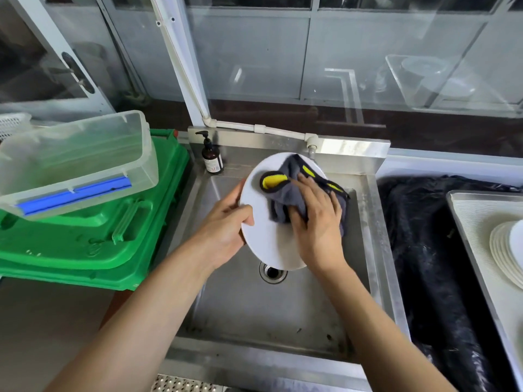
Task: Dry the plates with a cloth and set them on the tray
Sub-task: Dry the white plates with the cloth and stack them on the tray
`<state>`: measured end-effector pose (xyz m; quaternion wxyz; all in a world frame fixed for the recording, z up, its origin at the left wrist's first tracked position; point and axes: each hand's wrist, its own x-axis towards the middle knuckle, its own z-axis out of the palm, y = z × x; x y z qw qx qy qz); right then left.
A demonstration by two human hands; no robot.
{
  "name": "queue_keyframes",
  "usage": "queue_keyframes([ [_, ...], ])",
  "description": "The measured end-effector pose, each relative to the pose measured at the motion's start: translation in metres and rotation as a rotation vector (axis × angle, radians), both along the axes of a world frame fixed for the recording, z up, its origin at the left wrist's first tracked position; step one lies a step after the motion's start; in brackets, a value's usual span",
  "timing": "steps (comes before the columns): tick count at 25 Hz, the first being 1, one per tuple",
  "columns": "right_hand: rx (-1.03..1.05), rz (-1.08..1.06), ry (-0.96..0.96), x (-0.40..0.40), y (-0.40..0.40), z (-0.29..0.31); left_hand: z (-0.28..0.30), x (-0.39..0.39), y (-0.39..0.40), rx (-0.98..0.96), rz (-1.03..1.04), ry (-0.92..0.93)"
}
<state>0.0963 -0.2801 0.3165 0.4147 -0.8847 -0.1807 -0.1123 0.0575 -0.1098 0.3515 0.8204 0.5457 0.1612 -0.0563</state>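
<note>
While the left hand [226, 222] gripped the round white plate [263, 236] by its left rim, thumb curled over the front face and fingers behind, the plate was held tilted above the stainless steel sink basin [254, 312], over the round metal drain [272, 273]. The right hand [317, 219] pressed a grey cloth with yellow patches and dark edging [285, 188] against the plate's face, its fingers fairly straight and spread over the bunched fabric, which draped off the plate's right edge. A brown pump bottle with a white label [211, 157] stood at the sink's back left corner. To the left, a clear plastic tub with a blue strip [76, 165] sat tilted on stacked green plastic crates [93, 241]. To the right, black crumpled plastic sheeting [424, 250] lay beside the sink, and on it rested a metal tray [469, 222] carrying a stack of white plates [506, 253] at the frame's right edge, well apart from the plate in hand.
</note>
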Motion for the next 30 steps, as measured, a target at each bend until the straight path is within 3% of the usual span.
queue_keyframes([
  [6,0.036,0.100,-0.068,0.011,0.010,0.007,0.002,0.002,-0.006,0.040,-0.020,-0.030],
  [11,-0.024,-0.077,-0.001,0.036,-0.024,-0.003,0.016,0.008,-0.004,-0.012,0.082,-0.038],
  [15,0.022,0.047,0.033,0.002,-0.023,-0.020,0.023,0.019,-0.006,0.028,0.200,-0.028],
  [19,0.066,0.185,-0.033,-0.045,0.001,-0.024,0.018,0.020,-0.006,0.054,0.292,0.061],
  [22,-0.044,0.215,-0.111,-0.058,0.007,-0.025,0.018,0.019,-0.003,0.141,0.302,0.143],
  [27,-0.117,0.075,-0.328,-0.039,0.004,-0.020,0.027,0.018,-0.013,-0.083,0.307,0.092],
  [30,-0.131,0.083,-0.432,-0.033,0.001,-0.014,0.031,0.018,-0.009,-0.099,0.280,0.077],
])
